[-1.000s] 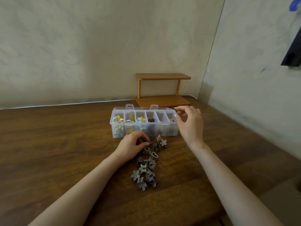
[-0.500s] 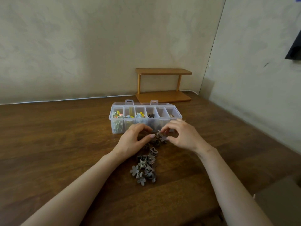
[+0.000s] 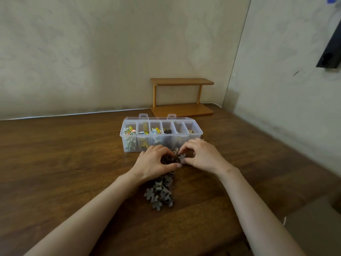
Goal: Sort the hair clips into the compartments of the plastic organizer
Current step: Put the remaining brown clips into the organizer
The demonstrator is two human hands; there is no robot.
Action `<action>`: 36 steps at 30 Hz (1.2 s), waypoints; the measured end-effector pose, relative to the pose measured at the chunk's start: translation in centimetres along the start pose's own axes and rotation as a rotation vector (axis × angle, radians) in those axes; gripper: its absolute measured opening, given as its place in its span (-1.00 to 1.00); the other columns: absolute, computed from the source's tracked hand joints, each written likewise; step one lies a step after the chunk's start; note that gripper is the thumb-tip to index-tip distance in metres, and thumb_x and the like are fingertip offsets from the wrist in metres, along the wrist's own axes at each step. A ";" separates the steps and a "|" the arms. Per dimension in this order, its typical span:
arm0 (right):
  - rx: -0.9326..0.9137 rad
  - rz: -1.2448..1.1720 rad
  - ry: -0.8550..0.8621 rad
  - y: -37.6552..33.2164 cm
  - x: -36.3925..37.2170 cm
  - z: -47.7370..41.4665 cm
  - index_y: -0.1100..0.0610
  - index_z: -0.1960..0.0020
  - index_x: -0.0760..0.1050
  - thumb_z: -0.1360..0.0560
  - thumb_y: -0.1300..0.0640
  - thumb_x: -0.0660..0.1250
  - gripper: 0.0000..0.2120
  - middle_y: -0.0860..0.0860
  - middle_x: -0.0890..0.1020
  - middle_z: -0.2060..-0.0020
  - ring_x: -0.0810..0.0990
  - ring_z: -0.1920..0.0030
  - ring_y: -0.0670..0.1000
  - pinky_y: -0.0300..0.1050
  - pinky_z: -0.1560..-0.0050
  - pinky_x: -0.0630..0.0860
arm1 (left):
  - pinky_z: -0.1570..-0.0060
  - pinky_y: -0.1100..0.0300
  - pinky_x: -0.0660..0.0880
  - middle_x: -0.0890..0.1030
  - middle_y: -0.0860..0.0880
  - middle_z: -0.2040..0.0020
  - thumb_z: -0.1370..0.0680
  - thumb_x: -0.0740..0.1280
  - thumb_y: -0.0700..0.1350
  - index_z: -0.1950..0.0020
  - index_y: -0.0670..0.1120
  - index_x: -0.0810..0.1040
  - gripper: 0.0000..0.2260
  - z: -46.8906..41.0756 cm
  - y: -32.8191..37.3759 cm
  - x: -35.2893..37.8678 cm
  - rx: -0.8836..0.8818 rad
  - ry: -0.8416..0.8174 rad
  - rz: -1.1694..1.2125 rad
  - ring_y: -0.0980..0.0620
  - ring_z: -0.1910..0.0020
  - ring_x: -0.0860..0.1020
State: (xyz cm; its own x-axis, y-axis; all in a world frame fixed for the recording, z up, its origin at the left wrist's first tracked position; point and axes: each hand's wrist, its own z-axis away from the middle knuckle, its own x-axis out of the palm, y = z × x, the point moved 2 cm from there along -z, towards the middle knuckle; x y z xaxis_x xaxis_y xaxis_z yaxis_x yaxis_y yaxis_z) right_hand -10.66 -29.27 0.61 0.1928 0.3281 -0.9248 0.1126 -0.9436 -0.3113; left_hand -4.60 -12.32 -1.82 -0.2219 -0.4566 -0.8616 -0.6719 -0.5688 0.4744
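Tabletop before clear organizer: right hand pinches grey flower clip, left hand curls round dark clips; best lift each free singly, then match its compartment.

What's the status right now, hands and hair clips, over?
Left hand grips dark clips at the far end of the pile. Right hand pinches a grey flower clip. Organizer open just behind, nothing between.
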 end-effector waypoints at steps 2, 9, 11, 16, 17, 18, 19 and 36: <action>0.006 -0.110 0.036 0.0 -0.5 0.2 -0.08 0.03 0.54 -0.41 0.00 0.44 -0.84 -0.21 0.53 0.08 0.43 0.08 -0.22 -0.26 0.07 0.34 | -0.21 0.01 0.34 0.48 0.08 -0.16 -0.40 0.30 0.29 -0.13 0.09 0.50 -0.59 -0.1 0.3 0.3 -0.005 0.036 -0.024 0.08 -0.20 0.37; 0.155 -0.595 0.513 1.1 -2.8 0.0 0.06 0.02 0.56 -0.43 0.17 0.44 -0.85 -0.12 0.59 0.13 0.53 0.19 -0.18 -0.43 0.22 0.44 | -0.19 0.01 0.38 0.50 0.08 -0.11 -0.44 0.35 0.14 -0.04 0.07 0.49 -0.75 -0.2 0.6 0.3 -0.050 0.087 0.028 0.08 -0.16 0.41; 0.203 -0.519 0.609 1.7 -3.2 -1.0 0.05 0.01 0.56 -0.43 0.15 0.44 -0.84 -0.14 0.59 0.16 0.53 0.19 -0.17 -0.41 0.23 0.43 | -0.18 0.01 0.39 0.50 0.09 -0.10 -0.44 0.35 0.13 -0.04 0.06 0.49 -0.75 -0.2 0.4 0.3 -0.050 0.090 0.041 0.08 -0.14 0.42; 0.241 -0.289 0.555 2.8 -3.7 -4.2 0.01 -0.14 0.51 -0.45 0.10 0.41 -0.73 -0.08 0.59 0.06 0.54 0.10 -0.11 -0.22 0.11 0.52 | -0.16 0.01 0.41 0.50 0.10 -0.08 -0.44 0.36 0.12 -0.02 0.08 0.47 -0.78 -0.2 0.2 0.3 -0.047 0.086 0.070 0.10 -0.12 0.42; 0.240 -0.246 0.532 2.9 -3.7 -4.6 0.00 -0.17 0.50 -0.47 0.10 0.40 -0.71 -0.07 0.57 0.03 0.53 0.09 -0.10 -0.21 0.12 0.52 | -0.16 0.01 0.41 0.50 0.10 -0.08 -0.44 0.36 0.12 -0.02 0.08 0.47 -0.78 -0.3 0.2 0.3 -0.047 0.086 0.071 0.10 -0.12 0.42; 0.232 -0.205 0.524 2.9 -3.6 -4.7 -0.01 -0.17 0.50 -0.48 0.11 0.37 -0.73 -0.06 0.57 0.00 0.51 0.06 -0.08 -0.23 0.11 0.49 | -0.16 0.01 0.41 0.50 0.10 -0.08 -0.44 0.35 0.12 -0.02 0.08 0.47 -0.78 -0.3 0.1 0.4 -0.047 0.082 0.072 0.10 -0.12 0.42; 0.219 -0.169 0.534 3.0 -3.5 -4.6 -0.01 -0.15 0.52 -0.50 0.11 0.34 -0.78 -0.05 0.56 -0.04 0.49 -0.01 -0.06 -0.23 0.09 0.45 | -0.17 0.00 0.41 0.50 0.10 -0.08 -0.44 0.35 0.13 -0.02 0.09 0.47 -0.78 -0.3 0.1 0.4 -0.048 0.079 0.073 0.10 -0.12 0.42; 0.230 -0.153 0.522 4.4 -1.0 -2.5 0.04 0.07 0.65 -0.62 -0.02 0.08 -0.63 -0.03 0.53 -0.10 0.37 -0.11 -0.04 -0.07 -0.13 0.33 | -0.17 0.00 0.41 0.52 0.10 -0.06 -0.44 0.36 0.13 0.00 0.09 0.48 -0.79 -0.3 -0.1 0.4 -0.045 0.103 0.094 0.11 -0.11 0.43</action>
State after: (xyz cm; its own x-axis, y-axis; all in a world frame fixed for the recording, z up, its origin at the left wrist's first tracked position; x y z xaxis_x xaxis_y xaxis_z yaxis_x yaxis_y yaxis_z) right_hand -7.92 -33.65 0.74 0.6519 0.3848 -0.6535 -0.0261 -0.8498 -0.5264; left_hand -4.41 -12.60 -2.17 -0.2072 -0.5759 -0.7908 -0.6187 -0.5491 0.5619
